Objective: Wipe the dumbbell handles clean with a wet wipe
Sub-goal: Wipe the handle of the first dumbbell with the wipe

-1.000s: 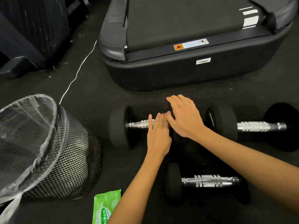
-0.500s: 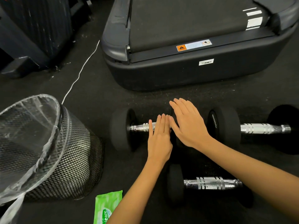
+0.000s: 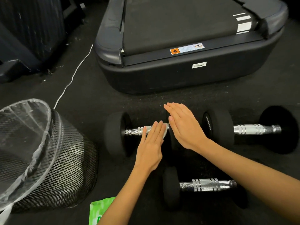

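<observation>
Three black dumbbells with chrome handles lie on the dark floor. My left hand (image 3: 151, 143) lies flat with straight fingers on the handle of the left dumbbell (image 3: 114, 133), pressing a white wet wipe (image 3: 165, 131) whose edge shows under the fingertips. My right hand (image 3: 181, 125) rests flat, fingers straight, on that dumbbell's right weight, which it mostly hides. A second dumbbell (image 3: 256, 129) lies to the right, a third dumbbell (image 3: 206, 185) nearer me.
A black mesh bin (image 3: 53, 168) with a clear liner leans at the left. A green wet-wipe pack (image 3: 99, 211) lies at the bottom edge. A treadmill's rear end (image 3: 178, 75) stands just beyond the dumbbells. A white cable (image 3: 73, 78) runs across the floor.
My left hand has slid slightly back toward me along the handle, and the white wipe's edge now shows under its fingertips. My right hand stays on the weight.
</observation>
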A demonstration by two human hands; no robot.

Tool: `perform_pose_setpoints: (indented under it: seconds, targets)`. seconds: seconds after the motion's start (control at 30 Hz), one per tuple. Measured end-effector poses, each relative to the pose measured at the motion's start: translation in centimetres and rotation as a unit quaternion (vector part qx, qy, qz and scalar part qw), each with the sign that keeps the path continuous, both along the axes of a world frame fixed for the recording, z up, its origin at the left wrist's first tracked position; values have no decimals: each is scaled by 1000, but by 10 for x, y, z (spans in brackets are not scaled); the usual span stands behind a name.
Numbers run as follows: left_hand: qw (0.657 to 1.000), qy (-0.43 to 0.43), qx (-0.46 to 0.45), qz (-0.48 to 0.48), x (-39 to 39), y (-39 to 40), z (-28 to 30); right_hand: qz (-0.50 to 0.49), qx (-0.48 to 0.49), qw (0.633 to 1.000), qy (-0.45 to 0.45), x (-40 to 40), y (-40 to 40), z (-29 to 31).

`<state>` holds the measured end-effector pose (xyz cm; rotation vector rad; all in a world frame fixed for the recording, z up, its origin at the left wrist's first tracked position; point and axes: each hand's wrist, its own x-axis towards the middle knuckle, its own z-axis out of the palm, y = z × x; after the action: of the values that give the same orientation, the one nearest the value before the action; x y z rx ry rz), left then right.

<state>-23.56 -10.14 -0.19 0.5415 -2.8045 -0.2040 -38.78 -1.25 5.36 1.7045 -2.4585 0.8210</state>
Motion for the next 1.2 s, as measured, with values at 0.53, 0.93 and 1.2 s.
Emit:
perform_pose_setpoints:
  seconds: [0.53,0.93,1.2]
  targets:
    - [996,-69,56,24,-29,-36,34,4,-3,1000,0,5,3,4]
    - [994,-52,-87,-30,10,-12,12,4,4,1000,12,3,2,4]
    - [981,-89,-169,20,10,-7,9,-4,11,1000,12,1,0,4]
